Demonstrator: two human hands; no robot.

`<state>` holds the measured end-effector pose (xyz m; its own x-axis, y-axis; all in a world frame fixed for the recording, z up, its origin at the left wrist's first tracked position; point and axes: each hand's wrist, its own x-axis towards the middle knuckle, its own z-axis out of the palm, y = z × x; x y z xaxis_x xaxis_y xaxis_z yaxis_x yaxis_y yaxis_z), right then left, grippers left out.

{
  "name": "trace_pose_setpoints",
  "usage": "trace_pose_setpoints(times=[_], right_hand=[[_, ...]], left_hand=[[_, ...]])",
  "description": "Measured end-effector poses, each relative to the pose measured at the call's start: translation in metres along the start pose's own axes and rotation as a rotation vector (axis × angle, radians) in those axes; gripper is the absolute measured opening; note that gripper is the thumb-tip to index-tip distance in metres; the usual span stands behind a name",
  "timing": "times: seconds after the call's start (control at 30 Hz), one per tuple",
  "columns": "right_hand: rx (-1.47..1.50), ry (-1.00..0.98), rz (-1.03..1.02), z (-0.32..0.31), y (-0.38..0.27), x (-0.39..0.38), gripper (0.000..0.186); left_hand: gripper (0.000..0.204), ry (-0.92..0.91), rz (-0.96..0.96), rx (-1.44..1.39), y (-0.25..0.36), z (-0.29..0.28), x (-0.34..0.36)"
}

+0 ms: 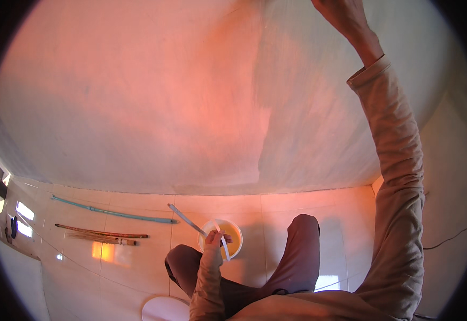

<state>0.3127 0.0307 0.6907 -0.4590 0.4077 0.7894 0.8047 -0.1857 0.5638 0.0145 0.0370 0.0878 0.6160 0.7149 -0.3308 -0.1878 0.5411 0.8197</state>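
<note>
My left hand (pixel 215 238) is closed around the white handle (pixel 225 250) of a small white bucket (pixel 241 242) between my knees. Yellowish liquid or paste shows inside the bucket. A greyish flat stick (pixel 186 218) slants out past its left rim, its lower end hidden near my hand. High up at the right, my right hand (pixel 345 15) reaches toward the wall (pixel 190 107). Its fingers are cut off by the upper edge, so anything in them is hidden. Beside that arm, the wall carries a darker, greyer area (pixel 303 123) with an uneven border against the paler part.
On the tiled floor (pixel 142 273) at the left lie a turquoise pole (pixel 113 212) and a reddish stick (pixel 102 231) beside a straw broom (pixel 105 239). A white round lid-like thing (pixel 164 310) lies near my left side. A dark cable (pixel 450 239) runs along the right.
</note>
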Motion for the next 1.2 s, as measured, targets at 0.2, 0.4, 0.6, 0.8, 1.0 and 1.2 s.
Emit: trace_pose_setpoints(times=[0.2,0.4,0.6,0.8,1.0,1.2], right_hand=[[-0.062,-0.130,-0.112,0.039,-0.035,-0.111,0.041],[0.223,-0.479,0.081,0.037,-0.080,-0.172,0.030],[0.392,-0.270,0.467,0.036,-0.006,-0.109,0.023],[0.094,0.013,0.292,0.026,-0.003,-0.095,0.024],[0.110,-0.230,-0.002,0.047,-0.063,-0.167,0.032],[0.278,-0.552,0.143,0.037,-0.072,-0.169,0.024]], left_hand=[[0.022,-0.025,0.002,0.044,0.001,-0.002,-0.003],[0.021,-0.002,-0.033,0.043,-0.002,-0.004,0.000],[0.020,-0.001,-0.047,0.002,-0.013,-0.010,0.013],[0.019,-0.006,-0.033,-0.030,-0.017,-0.015,0.016],[0.019,-0.004,-0.051,-0.016,-0.015,-0.017,0.018],[0.021,0.000,-0.024,0.012,-0.019,-0.020,0.016]])
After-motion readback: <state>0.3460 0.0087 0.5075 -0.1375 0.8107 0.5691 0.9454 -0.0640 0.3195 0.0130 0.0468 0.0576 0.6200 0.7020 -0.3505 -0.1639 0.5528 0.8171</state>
